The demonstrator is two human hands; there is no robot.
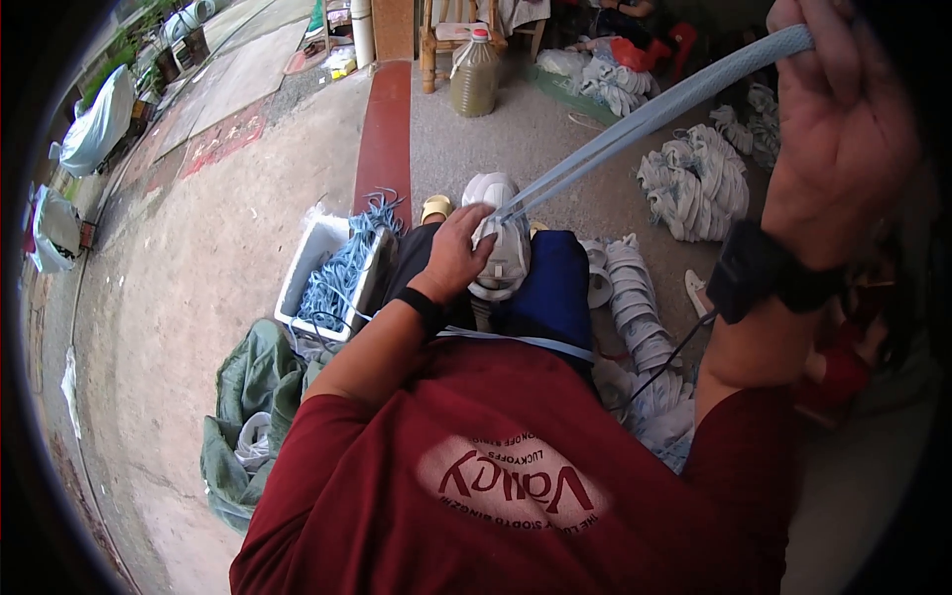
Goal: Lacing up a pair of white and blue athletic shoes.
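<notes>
A raised right hand (843, 119) at two o'clock grips a taut pale-blue lace (645, 124) threaded into a white shoe (501, 243) at centre, pinned under the left hand (458, 253); lacing appears underway, needing a steady pull next

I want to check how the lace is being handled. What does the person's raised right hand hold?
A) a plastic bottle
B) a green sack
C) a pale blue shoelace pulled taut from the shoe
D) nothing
C: the right hand grips the pale blue shoelace, which runs straight down to the white shoe under the left hand.
</notes>
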